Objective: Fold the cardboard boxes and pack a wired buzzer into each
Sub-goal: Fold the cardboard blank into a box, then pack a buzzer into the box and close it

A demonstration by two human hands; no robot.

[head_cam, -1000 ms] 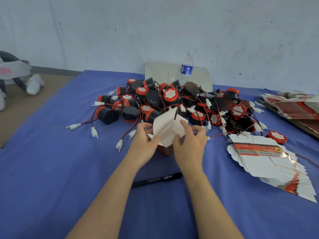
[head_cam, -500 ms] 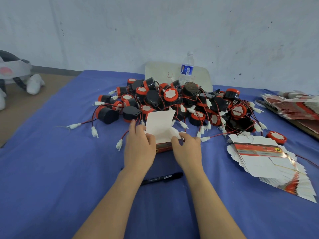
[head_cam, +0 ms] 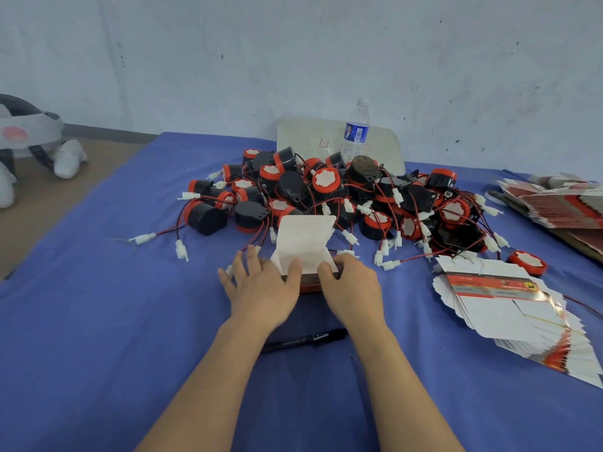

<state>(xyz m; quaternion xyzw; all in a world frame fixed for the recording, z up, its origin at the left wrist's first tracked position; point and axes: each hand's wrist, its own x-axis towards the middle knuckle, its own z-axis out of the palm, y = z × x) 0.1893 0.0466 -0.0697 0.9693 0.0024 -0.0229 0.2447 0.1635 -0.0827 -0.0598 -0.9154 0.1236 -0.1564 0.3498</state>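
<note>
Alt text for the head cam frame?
The left hand and right hand steady a small box with its white flap up on a blue table, before a pile of red-and-black wired buzzers. Flat boxes lie right; a pen lies near.

I see matt blue cloth (head_cam: 98,321) over the worktop (head_cam: 424,402). The box (head_cam: 305,243) shows a matt white card flap. The buzzers (head_cam: 326,181) are smooth black and red plastic; the flat cartons (head_cam: 509,308) shine glossy, and the bottle (head_cam: 355,132) is clear plastic.

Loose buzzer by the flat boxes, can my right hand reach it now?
Probably yes: only cloth and wire plugs lie between the right hand and the loose buzzer, once it lets go of the box.
</note>
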